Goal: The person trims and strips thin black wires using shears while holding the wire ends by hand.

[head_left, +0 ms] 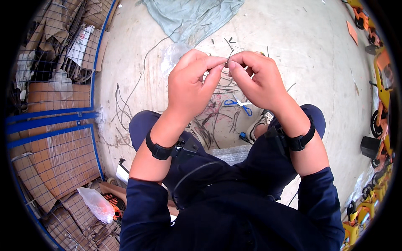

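Observation:
My left hand [190, 81] and my right hand [255, 79] are raised over the floor, their fingertips pinched close together on a thin dark wire [229, 56]. Part of the wire is hidden by the fingers. Below them, scissors with blue handles [248, 111] lie among many loose cut wire pieces [215, 125] between my feet. A small blue-and-black item [243, 137] rests by my right shoe. A translucent plastic bag [171, 56] lies on the floor just beyond my left hand.
Blue mesh cages of cardboard [56, 161] line the left side. A grey-green cloth [188, 12] lies ahead on the concrete floor [335, 83]. Yellow wheeled items [381, 108] and a black box [370, 147] are along the right edge. A plastic bag [94, 203] is at lower left.

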Demonstrator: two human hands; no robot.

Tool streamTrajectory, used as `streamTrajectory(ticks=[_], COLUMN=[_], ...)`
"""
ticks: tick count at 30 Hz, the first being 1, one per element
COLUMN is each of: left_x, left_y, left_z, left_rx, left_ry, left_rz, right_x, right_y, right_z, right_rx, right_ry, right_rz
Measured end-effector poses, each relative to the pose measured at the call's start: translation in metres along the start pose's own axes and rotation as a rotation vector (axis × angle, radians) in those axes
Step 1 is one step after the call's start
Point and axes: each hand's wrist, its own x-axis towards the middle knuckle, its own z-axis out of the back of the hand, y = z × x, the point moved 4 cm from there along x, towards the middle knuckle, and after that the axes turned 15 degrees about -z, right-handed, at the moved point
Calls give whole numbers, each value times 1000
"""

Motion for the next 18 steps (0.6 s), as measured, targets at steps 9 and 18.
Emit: streamTrajectory(ticks=[9, 18], left_x=[-4, -4], left_y=[3, -2], left_z=[5, 11], left_rx=[154, 183], left_ry=[14, 18], left_rz=[-190, -260], right_x=[9, 8], right_y=[-8, -1], right_z=[-14, -16], right_rx=[62, -54], right_ry=[47, -35], right_rz=[-62, 49])
